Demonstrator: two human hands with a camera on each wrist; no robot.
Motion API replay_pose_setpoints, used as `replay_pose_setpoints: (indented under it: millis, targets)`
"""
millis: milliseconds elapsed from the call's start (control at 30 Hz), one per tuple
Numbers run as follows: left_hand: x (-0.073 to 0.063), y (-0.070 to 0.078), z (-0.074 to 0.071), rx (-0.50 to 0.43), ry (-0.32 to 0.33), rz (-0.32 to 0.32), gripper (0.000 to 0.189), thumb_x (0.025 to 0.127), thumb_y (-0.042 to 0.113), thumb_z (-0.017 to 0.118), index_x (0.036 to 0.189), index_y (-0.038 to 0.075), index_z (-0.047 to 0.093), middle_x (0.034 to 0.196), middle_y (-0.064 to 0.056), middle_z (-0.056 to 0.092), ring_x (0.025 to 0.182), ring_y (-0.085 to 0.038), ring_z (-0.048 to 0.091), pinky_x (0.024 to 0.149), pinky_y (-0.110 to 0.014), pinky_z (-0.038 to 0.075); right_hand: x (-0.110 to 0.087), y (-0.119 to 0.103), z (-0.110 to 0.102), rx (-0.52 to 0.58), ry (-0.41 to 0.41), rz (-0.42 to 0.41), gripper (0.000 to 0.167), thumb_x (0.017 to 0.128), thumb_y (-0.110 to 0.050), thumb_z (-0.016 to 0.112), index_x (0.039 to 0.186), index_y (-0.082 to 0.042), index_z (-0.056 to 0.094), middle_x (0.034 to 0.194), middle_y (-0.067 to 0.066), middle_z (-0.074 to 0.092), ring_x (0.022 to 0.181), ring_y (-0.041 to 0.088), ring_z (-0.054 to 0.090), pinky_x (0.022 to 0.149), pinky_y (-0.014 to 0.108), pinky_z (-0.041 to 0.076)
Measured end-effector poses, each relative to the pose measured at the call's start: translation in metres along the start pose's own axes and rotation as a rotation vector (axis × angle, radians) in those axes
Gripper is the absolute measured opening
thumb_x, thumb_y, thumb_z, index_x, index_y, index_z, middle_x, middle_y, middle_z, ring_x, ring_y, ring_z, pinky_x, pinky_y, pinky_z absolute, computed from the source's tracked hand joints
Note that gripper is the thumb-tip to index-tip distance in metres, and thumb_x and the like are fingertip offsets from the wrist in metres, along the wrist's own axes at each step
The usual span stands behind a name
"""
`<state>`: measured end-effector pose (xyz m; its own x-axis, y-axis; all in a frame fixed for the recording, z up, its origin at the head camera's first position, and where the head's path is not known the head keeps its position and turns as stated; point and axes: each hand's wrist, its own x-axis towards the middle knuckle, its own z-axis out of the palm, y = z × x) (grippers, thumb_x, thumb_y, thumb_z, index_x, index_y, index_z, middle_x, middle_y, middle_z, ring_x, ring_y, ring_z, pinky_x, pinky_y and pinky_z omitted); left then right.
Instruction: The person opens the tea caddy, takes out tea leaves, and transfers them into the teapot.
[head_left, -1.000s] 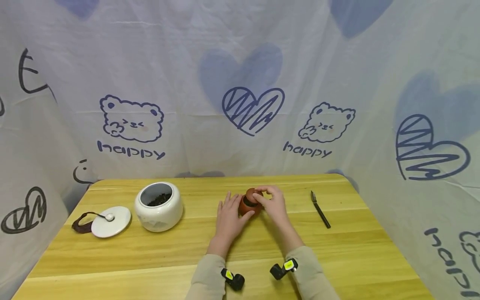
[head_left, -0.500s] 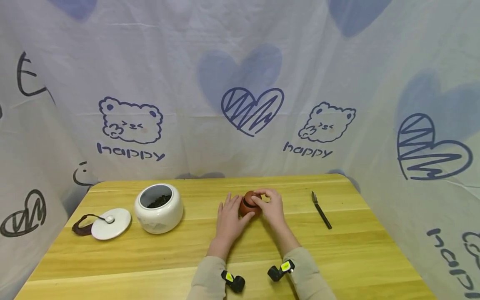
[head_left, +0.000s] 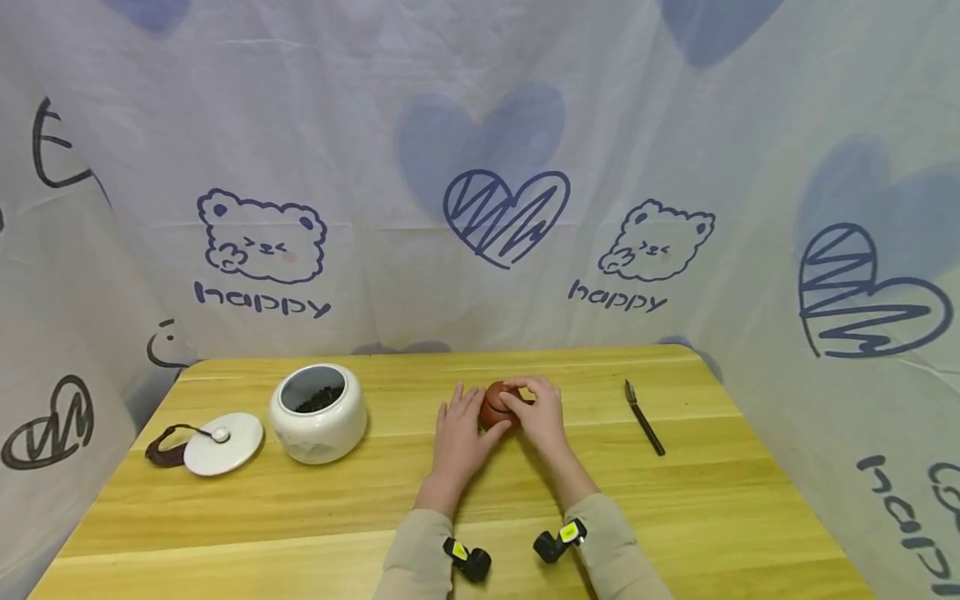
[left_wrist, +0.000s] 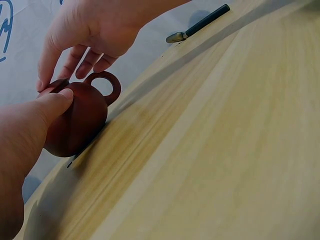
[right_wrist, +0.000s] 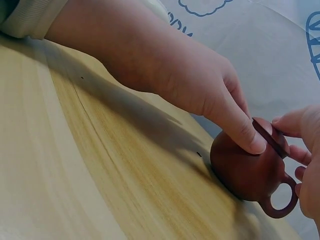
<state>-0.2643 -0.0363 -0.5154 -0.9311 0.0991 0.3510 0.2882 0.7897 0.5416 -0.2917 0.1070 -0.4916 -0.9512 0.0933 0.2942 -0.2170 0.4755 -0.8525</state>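
A reddish-brown clay teapot [head_left: 494, 419] stands on the wooden table in front of me, its ring handle [left_wrist: 114, 88] toward the right. My left hand [head_left: 459, 442] holds the pot's body from the left, thumb on the near side and fingers on the far side. From above, my right hand [head_left: 543, 423] pinches the matching lid [right_wrist: 270, 136] by its top. The lid sits over the pot's mouth, slightly tilted in the right wrist view; whether it is fully seated I cannot tell.
Left on the table [head_left: 315, 517] stands a white porcelain jar [head_left: 318, 433] with dark leaves inside. Beside it lies its white lid [head_left: 223, 446] with a dark tassel [head_left: 165, 450]. A dark-handled small tool [head_left: 645, 421] lies to the right. A printed cloth [head_left: 375, 150] hangs behind.
My right hand has lowered the teapot lid from a steep tilt onto the mouth, narrowing the dark gap beneath it. My left hand has stayed on the pot.
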Motion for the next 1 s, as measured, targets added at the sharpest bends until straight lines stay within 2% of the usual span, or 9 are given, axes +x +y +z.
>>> replay_pose_setpoints:
  millis: [133, 300, 1000]
  targets:
    - [0.0002, 0.0001, 0.0002, 0.001, 0.002, -0.004, 0.069, 0.088, 0.052, 0.066, 0.139, 0.008, 0.054, 0.141, -0.012, 0.057, 0.147, -0.032, 0.032, 0.116, -0.062, 0.028, -0.0001, -0.0014, 0.0, -0.032, -0.008, -0.004, 0.021, 0.082, -0.02, 0.079, 0.1, -0.01, 0.076, 0.112, 0.013, 0.069, 0.114, 0.034, 0.051, 0.101, 0.051, 0.039]
    - [-0.0003, -0.0004, 0.0011, 0.005, -0.001, -0.006, 0.068, 0.088, 0.052, 0.066, 0.138, 0.008, 0.054, 0.141, -0.012, 0.057, 0.147, -0.032, 0.032, 0.116, -0.062, 0.028, -0.0009, -0.0015, 0.0007, -0.058, -0.01, 0.003, 0.02, 0.081, -0.02, 0.079, 0.099, -0.011, 0.076, 0.112, 0.012, 0.069, 0.111, 0.033, 0.05, 0.095, 0.048, 0.042]
    - [0.0, -0.0001, 0.0012, 0.007, -0.006, -0.011, 0.069, 0.088, 0.052, 0.065, 0.139, 0.008, 0.053, 0.142, -0.013, 0.056, 0.147, -0.031, 0.031, 0.117, -0.061, 0.027, -0.0008, 0.0019, 0.0007, -0.066, -0.014, 0.008, 0.02, 0.083, -0.022, 0.078, 0.1, -0.011, 0.076, 0.109, 0.011, 0.07, 0.108, 0.03, 0.051, 0.088, 0.042, 0.046]
